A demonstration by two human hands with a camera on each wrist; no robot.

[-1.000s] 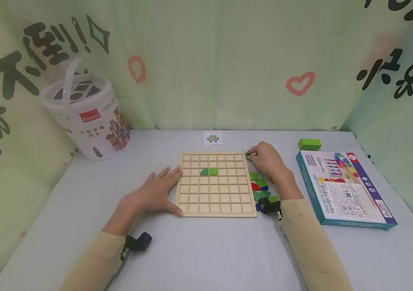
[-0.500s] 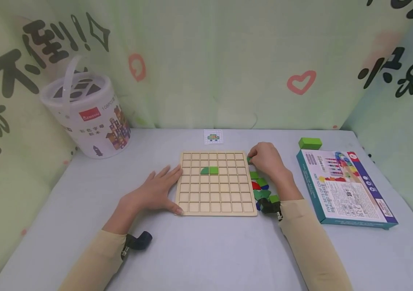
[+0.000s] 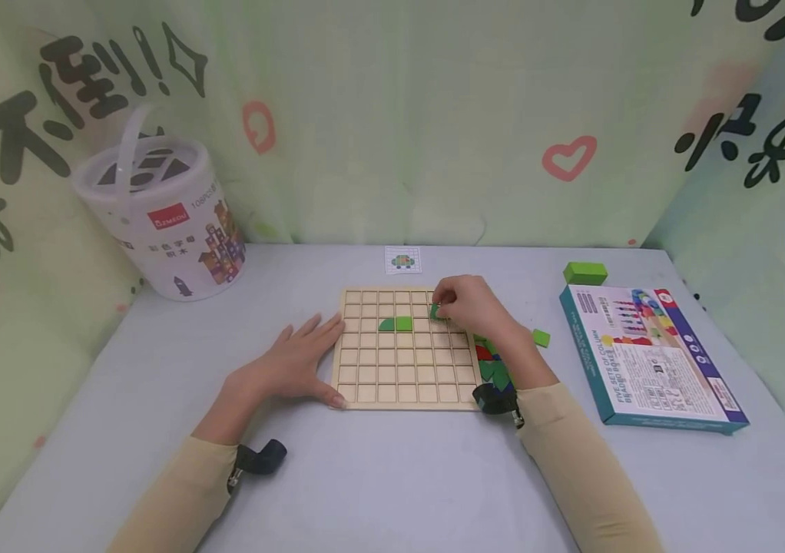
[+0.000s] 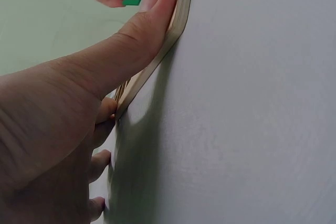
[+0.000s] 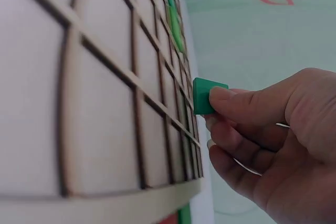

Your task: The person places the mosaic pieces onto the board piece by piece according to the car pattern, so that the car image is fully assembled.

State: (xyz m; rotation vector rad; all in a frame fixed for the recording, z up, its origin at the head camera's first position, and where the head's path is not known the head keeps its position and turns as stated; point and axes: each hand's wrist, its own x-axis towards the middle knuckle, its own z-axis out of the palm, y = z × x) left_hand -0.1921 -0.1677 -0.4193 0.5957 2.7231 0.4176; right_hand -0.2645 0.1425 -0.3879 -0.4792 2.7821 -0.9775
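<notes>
Spread wide, the left hand [image 3: 289, 365] holds nothing; I see its thumb resting on the near left corner of the gridded wooden board [image 3: 389, 375] and its fingers against the left edge. Thumb and fingertip of the right hand [image 3: 473, 305] pinch a dark green piece [image 5: 202, 97] over the board's upper right part (whether it touches the wood, I can't tell from my end). Tan sleeves [image 3: 589, 461] and black wrist cameras [image 3: 263, 458] lie nearer me, above a smooth white tabletop [image 3: 392, 484]. In the board's third row from the far side, a curved green tile [image 3: 387, 325] and a light green square [image 3: 404, 323] sit side by side. Along the right edge my view gives a heap of green, red and blue shapes [image 3: 496, 372], partly hidden by the arm. Farther right, a printed box [image 3: 655, 357] lies flat, with a green block [image 3: 584, 273] just beyond it. Near the table's far edge lies a small printed card [image 3: 402, 260]; to the left stands a white bucket [image 3: 167, 230]. Pale green fabric [image 3: 420, 138] backs the room, bearing dark lettering [image 3: 14, 138] and a red heart [image 3: 548, 157].
</notes>
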